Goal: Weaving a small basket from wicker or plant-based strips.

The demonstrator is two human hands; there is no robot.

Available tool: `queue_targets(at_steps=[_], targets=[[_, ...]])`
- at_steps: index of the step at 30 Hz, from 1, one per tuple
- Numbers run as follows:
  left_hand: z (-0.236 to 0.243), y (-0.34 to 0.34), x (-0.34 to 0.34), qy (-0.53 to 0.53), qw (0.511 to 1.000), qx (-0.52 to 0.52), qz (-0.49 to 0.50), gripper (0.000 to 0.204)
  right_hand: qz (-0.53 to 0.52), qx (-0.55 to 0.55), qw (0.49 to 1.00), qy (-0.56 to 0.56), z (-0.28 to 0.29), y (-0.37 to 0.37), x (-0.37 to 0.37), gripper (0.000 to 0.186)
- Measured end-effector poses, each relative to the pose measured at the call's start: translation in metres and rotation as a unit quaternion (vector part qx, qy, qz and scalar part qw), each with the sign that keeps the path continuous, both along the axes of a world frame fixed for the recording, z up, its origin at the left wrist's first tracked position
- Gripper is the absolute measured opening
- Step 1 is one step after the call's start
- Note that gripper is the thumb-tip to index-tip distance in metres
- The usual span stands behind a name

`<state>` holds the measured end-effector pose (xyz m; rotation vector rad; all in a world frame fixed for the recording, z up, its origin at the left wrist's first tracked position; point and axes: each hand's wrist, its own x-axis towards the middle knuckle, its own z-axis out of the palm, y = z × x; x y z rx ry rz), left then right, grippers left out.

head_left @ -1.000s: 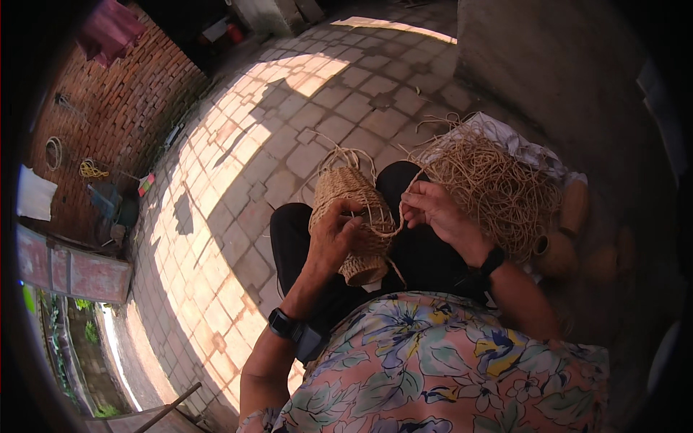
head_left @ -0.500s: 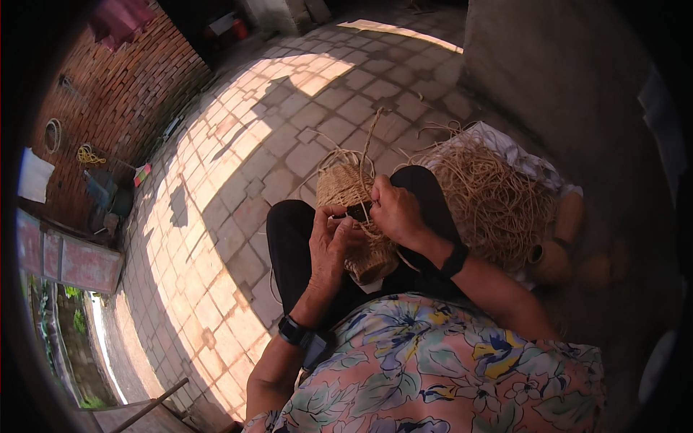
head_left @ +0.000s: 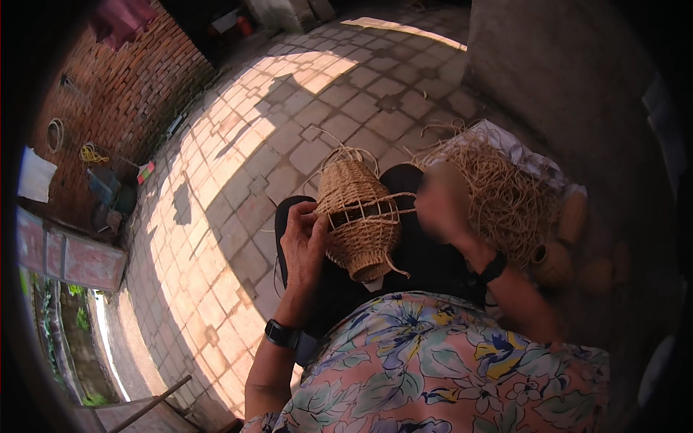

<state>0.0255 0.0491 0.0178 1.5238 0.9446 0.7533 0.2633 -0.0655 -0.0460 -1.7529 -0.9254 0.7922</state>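
A tan woven basket [head_left: 354,184] lies across my lap, its narrow neck pointing toward me. Around its middle runs an open band where bare upright strands show over a dark inside. My left hand [head_left: 302,242] grips the basket's left side, fingers curled at the edge of that band. Off to the right, my right hand [head_left: 444,202] is blurred by motion; a straw cord [head_left: 403,195] stretches tight from the band into it. Its separate fingers cannot be made out. A short loose cord end [head_left: 398,270] sticks out near the neck.
A heap of loose straw cord [head_left: 498,195] lies on a white sack [head_left: 505,144] to the right. Beside it sit round tan woven pieces [head_left: 552,261] in shade. Paving tiles [head_left: 238,209] spread ahead, partly sunlit. A brick wall [head_left: 108,101] stands left, a grey wall [head_left: 556,79] right.
My right hand has moved from the basket out to the right, drawing the cord sideways. My left hand has shifted to the basket's left side, and the open band is now uncovered.
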Motion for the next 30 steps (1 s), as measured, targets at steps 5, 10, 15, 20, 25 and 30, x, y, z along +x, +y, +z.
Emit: queue_targets(at_steps=[5,10,15,20,25,30], targets=[[0.02,-0.001,0.022,0.14,0.961,0.197,-0.132,0.021,-0.047,0.086,0.953,0.288,-0.011,-0.009,0.005,0.014],[0.004,0.003,0.039,0.178,0.928,0.247,-0.216,0.02,-0.043,0.152,0.9,0.405,-0.009,-0.008,0.002,0.017],[-0.002,0.005,0.036,0.157,0.945,0.225,-0.18,0.017,0.14,0.122,0.904,0.385,0.003,-0.001,-0.01,0.036],[0.0,0.005,0.029,0.153,0.979,0.021,-0.131,0.015,0.19,0.072,0.903,0.379,0.01,0.015,-0.027,0.022],[-0.013,0.005,0.019,0.119,0.987,-0.046,-0.102,0.012,0.165,0.085,0.93,0.319,0.016,0.034,-0.034,0.015],[-0.009,0.004,0.02,0.14,0.985,-0.052,-0.089,0.011,0.174,0.075,0.981,0.045,0.022,0.052,-0.043,0.011]])
